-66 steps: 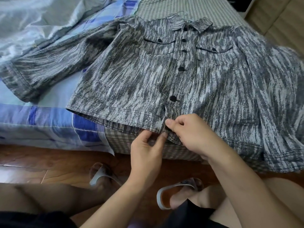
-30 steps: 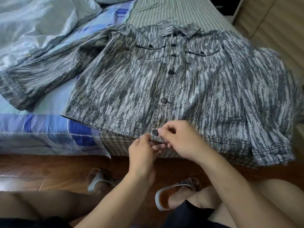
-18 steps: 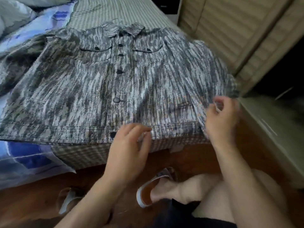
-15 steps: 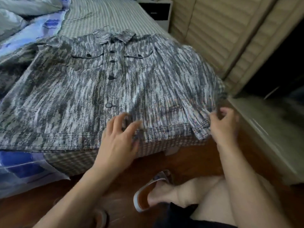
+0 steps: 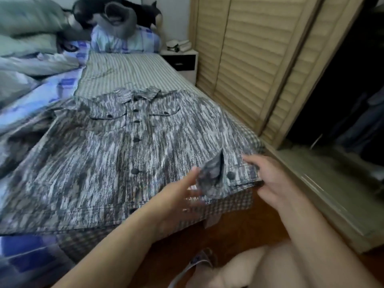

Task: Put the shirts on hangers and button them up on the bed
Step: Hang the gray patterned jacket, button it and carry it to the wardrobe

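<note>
Right hand (image 5: 274, 181) pinches cuff (image 5: 241, 175) at bed (image 5: 133, 67) corner; left hand (image 5: 178, 196) open, reaching its flap, cuff lying crosswise between them.

Bedroom interior. A wardrobe with louvred sliding doors (image 5: 245, 59) in pale wood lines the right side, one section open onto a dark interior (image 5: 342, 84). A white bedside cabinet (image 5: 182, 59) with a black drawer front stands against the far wall (image 5: 174, 19). The floor (image 5: 239, 227) is reddish-brown wood. Lighting is dim and bluish.
</note>
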